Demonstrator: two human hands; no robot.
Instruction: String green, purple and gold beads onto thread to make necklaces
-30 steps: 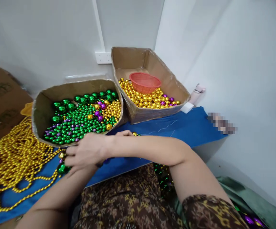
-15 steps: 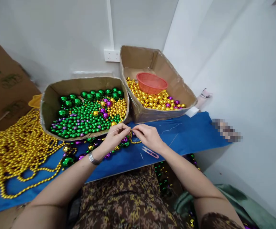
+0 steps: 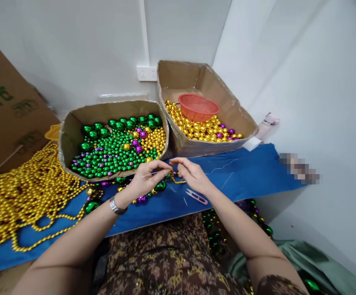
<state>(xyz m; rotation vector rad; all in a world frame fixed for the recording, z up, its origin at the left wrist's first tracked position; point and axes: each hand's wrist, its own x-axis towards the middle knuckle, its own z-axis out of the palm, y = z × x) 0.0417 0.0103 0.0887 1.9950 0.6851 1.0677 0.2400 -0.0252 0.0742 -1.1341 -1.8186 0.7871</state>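
A thin pale thread runs across my left hand, whose thumb and forefinger are pinched on it. My right hand meets it fingertip to fingertip, its fingers curled in; what they hold is too small to make out. A short string of gold beads shows just under the fingertips, on the blue cloth. Pink-handled thread snips lie below my right hand. Green, purple and gold beads are partly hidden behind my left hand and wrist.
One cardboard box holds green, gold and purple beads. Another box, behind to the right, contains gold beads and a red basket. Gold bead strands are heaped at left. A white wall bounds the right.
My hands stay together at nearly the same spot. The right fingers have loosened and arched a little, and the left thumb has dropped slightly from the fingertip. The view has shifted slightly.
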